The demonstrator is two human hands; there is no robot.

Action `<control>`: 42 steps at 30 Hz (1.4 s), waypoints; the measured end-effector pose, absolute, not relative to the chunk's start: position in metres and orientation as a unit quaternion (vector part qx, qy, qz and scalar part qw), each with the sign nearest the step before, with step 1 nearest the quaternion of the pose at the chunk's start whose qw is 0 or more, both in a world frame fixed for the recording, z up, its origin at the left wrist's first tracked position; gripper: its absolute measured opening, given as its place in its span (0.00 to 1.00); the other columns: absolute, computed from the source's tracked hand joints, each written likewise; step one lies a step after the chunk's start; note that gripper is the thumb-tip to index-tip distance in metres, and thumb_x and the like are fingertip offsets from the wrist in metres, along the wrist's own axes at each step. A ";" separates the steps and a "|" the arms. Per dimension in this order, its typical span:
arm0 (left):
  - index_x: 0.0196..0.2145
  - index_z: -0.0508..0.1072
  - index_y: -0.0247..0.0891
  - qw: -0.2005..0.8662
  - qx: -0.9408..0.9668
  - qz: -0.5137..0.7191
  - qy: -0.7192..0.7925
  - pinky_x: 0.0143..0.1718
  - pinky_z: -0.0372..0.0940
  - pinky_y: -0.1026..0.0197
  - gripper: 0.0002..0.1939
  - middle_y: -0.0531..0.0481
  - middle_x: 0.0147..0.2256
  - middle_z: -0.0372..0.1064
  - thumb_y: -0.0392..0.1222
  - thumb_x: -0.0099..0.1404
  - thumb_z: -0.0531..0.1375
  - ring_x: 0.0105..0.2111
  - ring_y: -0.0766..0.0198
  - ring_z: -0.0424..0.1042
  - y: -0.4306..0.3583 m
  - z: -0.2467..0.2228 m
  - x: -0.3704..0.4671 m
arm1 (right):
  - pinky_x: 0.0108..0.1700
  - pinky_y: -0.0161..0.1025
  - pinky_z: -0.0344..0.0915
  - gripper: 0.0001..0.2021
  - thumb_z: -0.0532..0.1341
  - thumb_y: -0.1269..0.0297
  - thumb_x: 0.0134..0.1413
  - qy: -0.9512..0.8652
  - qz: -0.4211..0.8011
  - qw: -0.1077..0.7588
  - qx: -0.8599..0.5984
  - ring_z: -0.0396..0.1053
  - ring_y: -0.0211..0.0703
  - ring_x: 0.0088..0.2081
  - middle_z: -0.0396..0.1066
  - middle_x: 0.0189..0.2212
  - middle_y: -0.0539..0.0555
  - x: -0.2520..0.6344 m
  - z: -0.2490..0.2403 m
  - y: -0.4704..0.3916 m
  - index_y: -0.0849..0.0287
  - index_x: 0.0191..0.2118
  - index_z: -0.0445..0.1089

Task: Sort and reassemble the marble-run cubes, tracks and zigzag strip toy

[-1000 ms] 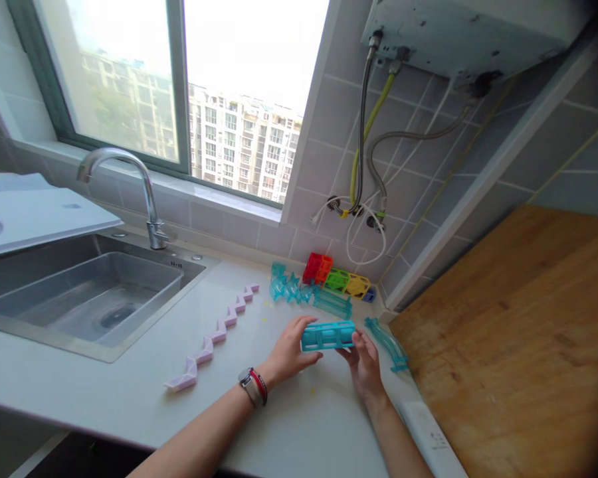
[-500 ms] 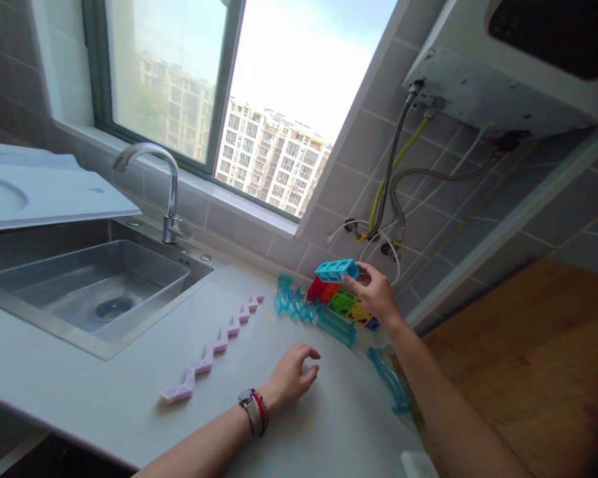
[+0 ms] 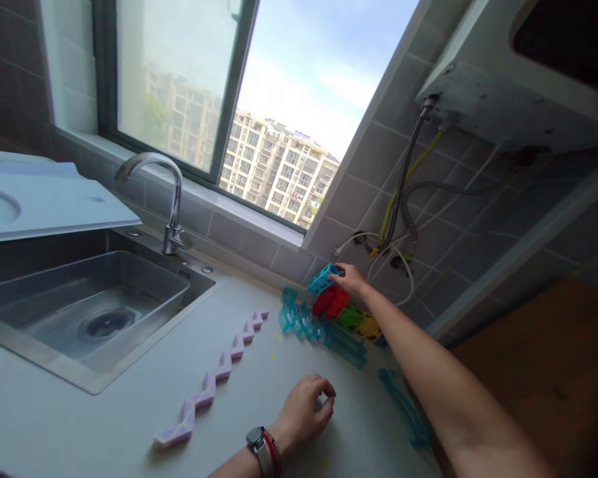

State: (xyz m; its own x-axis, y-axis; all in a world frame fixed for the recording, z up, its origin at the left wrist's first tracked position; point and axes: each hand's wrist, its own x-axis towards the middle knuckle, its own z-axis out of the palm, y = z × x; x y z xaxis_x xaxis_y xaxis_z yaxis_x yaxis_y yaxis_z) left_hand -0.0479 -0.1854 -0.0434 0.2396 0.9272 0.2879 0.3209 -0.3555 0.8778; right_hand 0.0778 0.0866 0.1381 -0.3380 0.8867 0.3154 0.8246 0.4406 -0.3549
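Observation:
Pinched in my right hand (image 3: 351, 279) is a light-blue openwork plastic block (image 3: 323, 279), held at its right end. It is tilted, just above a red block (image 3: 330, 302); whether the two touch I cannot tell. Green (image 3: 349, 318) and yellow blocks (image 3: 369, 328) continue the row to the right, partly behind clear blue plastic track pieces (image 3: 346, 346). My left hand (image 3: 309, 408) rests on the white counter, loosely curled with nothing in it, thumb and index finger forming a loop. A lilac folding snake puzzle (image 3: 223, 365) lies zigzagged to its left.
At the left is a steel sink (image 3: 92, 385) with a faucet (image 3: 174, 192) and a white board (image 3: 54, 199) across its back. A curved blue track piece (image 3: 403, 408) lies near the right edge. Hoses (image 3: 403, 172) hang from a wall-mounted heater (image 3: 508, 99).
My right hand has moved the light-blue block left and down toward the red block, turning it more steeply. My left hand stays on the counter, its fingertips closer together. The view has shifted slightly.

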 end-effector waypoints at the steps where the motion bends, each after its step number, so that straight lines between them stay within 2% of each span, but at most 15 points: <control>1: 0.38 0.78 0.39 0.354 0.703 0.429 0.444 0.45 0.65 0.59 0.09 0.46 0.38 0.75 0.36 0.62 0.58 0.40 0.59 0.72 -0.185 -0.044 -0.048 | 0.50 0.44 0.73 0.22 0.71 0.64 0.52 -0.814 0.067 0.234 -0.528 0.78 0.51 0.45 0.78 0.47 0.63 0.079 0.134 0.089 0.63 0.53 0.74; 15: 0.38 0.79 0.39 0.369 0.688 0.433 0.450 0.45 0.64 0.60 0.10 0.46 0.38 0.75 0.34 0.62 0.58 0.40 0.59 0.72 -0.187 -0.035 -0.052 | 0.49 0.45 0.73 0.20 0.71 0.61 0.52 -0.828 0.085 0.198 -0.518 0.78 0.52 0.45 0.79 0.47 0.62 0.079 0.115 0.107 0.62 0.50 0.76; 23: 0.37 0.78 0.39 0.366 0.690 0.435 0.448 0.43 0.64 0.61 0.09 0.46 0.37 0.75 0.35 0.62 0.59 0.39 0.60 0.72 -0.187 -0.035 -0.053 | 0.49 0.45 0.73 0.20 0.73 0.61 0.47 -0.833 0.077 0.187 -0.515 0.78 0.54 0.45 0.79 0.45 0.63 0.080 0.108 0.107 0.63 0.47 0.78; 35: 0.38 0.78 0.39 0.374 0.690 0.427 0.448 0.44 0.64 0.60 0.08 0.46 0.38 0.75 0.37 0.64 0.58 0.39 0.59 0.72 -0.188 -0.033 -0.055 | 0.51 0.46 0.71 0.21 0.72 0.59 0.49 -0.828 0.062 0.189 -0.525 0.77 0.54 0.47 0.79 0.47 0.63 0.077 0.103 0.109 0.63 0.49 0.77; 42: 0.37 0.78 0.39 0.372 0.694 0.423 0.448 0.43 0.65 0.60 0.08 0.45 0.37 0.74 0.36 0.64 0.58 0.39 0.59 0.72 -0.188 -0.032 -0.055 | 0.50 0.45 0.72 0.22 0.72 0.62 0.50 -0.840 0.059 0.171 -0.512 0.78 0.53 0.45 0.79 0.47 0.62 0.077 0.106 0.108 0.63 0.51 0.76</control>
